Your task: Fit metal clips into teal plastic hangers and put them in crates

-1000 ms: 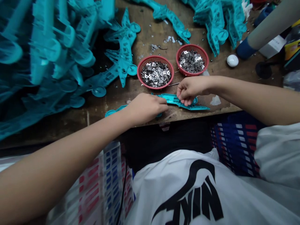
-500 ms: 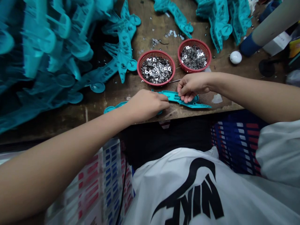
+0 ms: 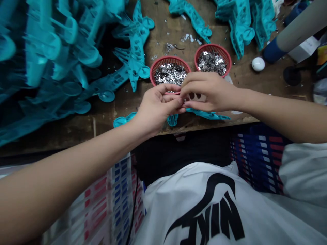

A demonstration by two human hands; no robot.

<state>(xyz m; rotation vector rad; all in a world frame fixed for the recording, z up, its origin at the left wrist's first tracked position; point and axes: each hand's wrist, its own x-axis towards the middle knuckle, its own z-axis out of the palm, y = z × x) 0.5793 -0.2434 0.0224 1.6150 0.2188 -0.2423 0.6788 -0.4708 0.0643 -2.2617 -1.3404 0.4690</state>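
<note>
My left hand (image 3: 159, 108) and my right hand (image 3: 211, 92) meet fingertip to fingertip above the table's front edge. Between the pinched tips glints a small metal piece (image 3: 184, 101); its exact shape is too small to tell. Beneath both hands lies a long teal plastic part (image 3: 211, 115) on the tabletop, its middle hidden by my fingers. Just behind my fingers stands a red basket (image 3: 152, 73) full of small shiny metal pieces. A second red basket (image 3: 229, 63) with similar metal pieces is behind my right hand.
A large heap of teal plastic parts (image 3: 63, 51) fills the left side. More teal parts (image 3: 237, 27) lie at the back right. A grey post with a blue base (image 3: 273, 51) and a white round object (image 3: 258, 64) stand at right. Loose metal bits (image 3: 170, 47) lie behind the baskets.
Both hands have lifted off the teal part. My right hand has moved left and my left hand has turned, so their fingertips now meet around a small metal piece.
</note>
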